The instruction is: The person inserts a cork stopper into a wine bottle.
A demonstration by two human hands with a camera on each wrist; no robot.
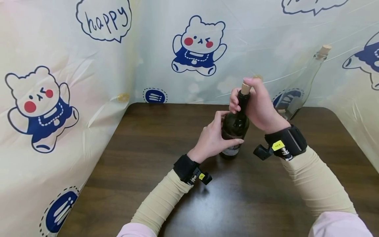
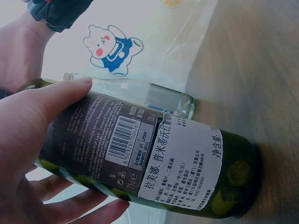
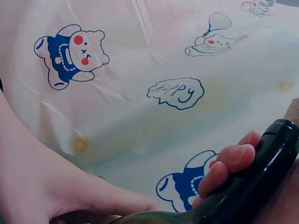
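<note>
A dark green wine bottle (image 1: 236, 123) stands upright on the table, a cork (image 1: 245, 89) in its mouth. My left hand (image 1: 209, 141) grips the bottle's body, thumb across the near side and fingers around the far side. Around the neck curl the fingers of my right hand (image 1: 262, 110), while its thumb lies on top of the cork. The left wrist view shows the bottle's dark label with a barcode and a white label (image 2: 184, 163) below it. In the right wrist view, the cork is cut off by the frame edge.
Behind my right hand, a clear glass bottle (image 1: 308, 77) with its own cork (image 1: 325, 49) stands at the table's back right. A printed curtain (image 1: 254, 29) rises along the back and sides of the brown wooden table (image 1: 133, 158).
</note>
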